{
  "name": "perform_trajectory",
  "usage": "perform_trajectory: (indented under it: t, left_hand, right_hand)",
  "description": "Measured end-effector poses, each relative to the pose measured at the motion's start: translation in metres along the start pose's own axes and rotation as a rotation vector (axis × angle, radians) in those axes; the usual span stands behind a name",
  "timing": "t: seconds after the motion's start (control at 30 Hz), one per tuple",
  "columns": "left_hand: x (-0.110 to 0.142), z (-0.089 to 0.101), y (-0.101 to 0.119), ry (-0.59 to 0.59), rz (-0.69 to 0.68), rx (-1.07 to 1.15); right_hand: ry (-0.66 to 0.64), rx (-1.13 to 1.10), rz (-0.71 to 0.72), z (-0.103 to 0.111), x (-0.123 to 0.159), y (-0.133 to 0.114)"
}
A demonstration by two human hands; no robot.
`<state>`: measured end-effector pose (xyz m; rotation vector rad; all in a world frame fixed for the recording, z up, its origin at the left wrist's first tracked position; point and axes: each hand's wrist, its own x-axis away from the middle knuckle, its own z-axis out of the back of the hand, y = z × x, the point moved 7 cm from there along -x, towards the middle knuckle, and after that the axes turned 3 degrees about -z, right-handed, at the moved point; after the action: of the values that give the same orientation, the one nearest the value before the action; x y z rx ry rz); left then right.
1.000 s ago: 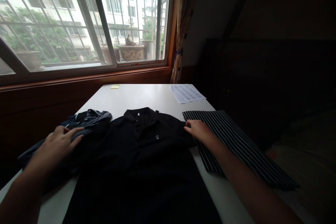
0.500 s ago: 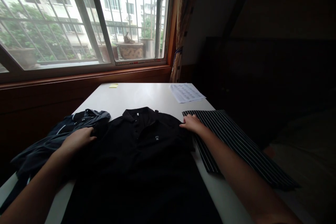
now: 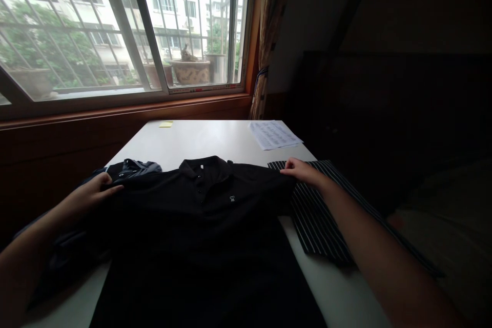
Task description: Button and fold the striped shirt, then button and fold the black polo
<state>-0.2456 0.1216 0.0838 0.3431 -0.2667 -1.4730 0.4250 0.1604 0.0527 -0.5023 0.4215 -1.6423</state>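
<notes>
Just the one view here: a head-worn cam, sitting at the person's own eye height or so, aimed forward and tipped down over the white table (image 3: 207,138). It's pretty close in, since the black shirt (image 3: 200,236) runs off the bottom edge, with the left hand (image 3: 90,189) and right hand (image 3: 302,170) mid-frame on either side. Angle's wide enough to get the window (image 3: 148,25) up top left, farther off.
</notes>
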Motion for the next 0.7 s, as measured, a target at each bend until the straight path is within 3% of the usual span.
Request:
perform_trajectory:
  t: [0.1, 0.23, 0.3, 0.4, 0.47, 0.6, 0.7]
  left_hand:
    - [0.000, -0.003, -0.012, -0.117, 0.036, -0.257]
    - [0.006, -0.005, -0.017, -0.167, 0.034, -0.522]
    - [0.008, -0.003, 0.001, -0.091, -0.052, -0.626]
    - [0.009, -0.009, 0.049, 0.030, -0.245, -0.691]
    - [0.008, -0.029, 0.086, -0.002, -0.409, -0.590]
    - [0.004, -0.100, 0.135, -0.225, -0.590, -0.398]
    - [-0.007, -0.136, 0.146, -0.132, -0.582, -0.326]
  right_hand:
    - [0.002, 0.062, -0.006, -0.003, -0.001, 0.004]
    - [-0.001, 0.189, 0.008, -0.010, 0.003, 0.001]
    - [0.015, 0.252, 0.017, -0.011, 0.007, -0.005]
    - [0.076, 0.322, 0.072, -0.014, 0.012, -0.026]
    - [0.095, 0.340, 0.152, -0.025, 0.016, -0.049]
    - [0.010, 0.328, 0.353, -0.074, 0.023, -0.103]
    - [-0.046, 0.310, 0.428, -0.117, 0.025, -0.129]
